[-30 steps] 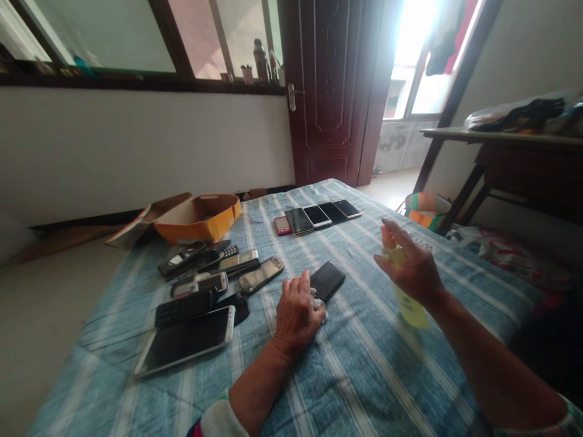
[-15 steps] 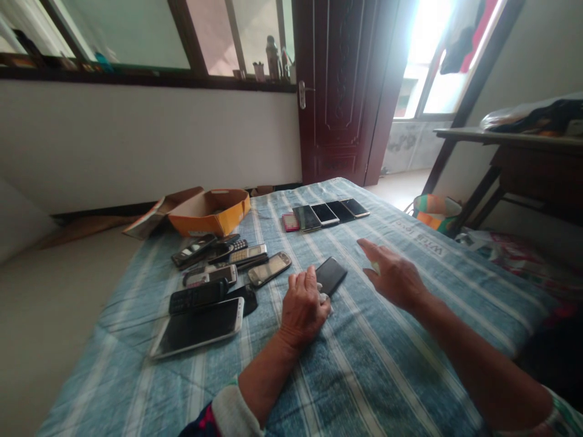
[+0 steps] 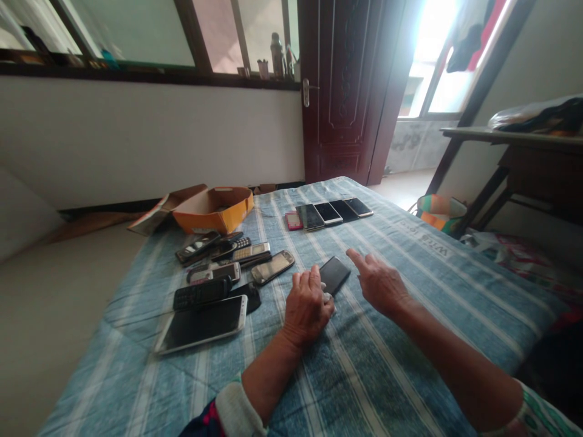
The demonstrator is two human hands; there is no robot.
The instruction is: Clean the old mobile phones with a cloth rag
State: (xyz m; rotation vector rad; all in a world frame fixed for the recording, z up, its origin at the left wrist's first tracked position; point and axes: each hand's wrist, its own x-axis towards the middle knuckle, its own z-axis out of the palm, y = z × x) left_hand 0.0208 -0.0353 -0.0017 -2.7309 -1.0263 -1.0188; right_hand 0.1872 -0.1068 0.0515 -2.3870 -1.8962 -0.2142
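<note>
A dark smartphone [image 3: 336, 276] lies on the striped blue bedcover, its lower end hidden by my left hand [image 3: 307, 306]. The fingers of that hand are bent round a crumpled white wipe [image 3: 326, 296] and press it against the phone. Just right of the phone is my right hand [image 3: 382, 282], index finger stretched out and nothing visible in its grasp. Left of my left hand lie a phone with a worn pale screen [image 3: 273, 267], a large white-framed phone [image 3: 204, 326], a black keypad phone [image 3: 203, 292] and several more old phones, partly overlapping.
Beyond my hands, several phones [image 3: 328, 212] lie in a row beside a small pink item [image 3: 294, 221]. An open orange cardboard box [image 3: 214, 212] stands at the far left of the bedcover [image 3: 355, 364]. A dark table [image 3: 523, 136] stands at the right, near a door [image 3: 341, 121].
My right hand has moved left and slightly down, closer to the dark smartphone. My left hand stays on the phone with the wipe. The view has shifted slightly.
</note>
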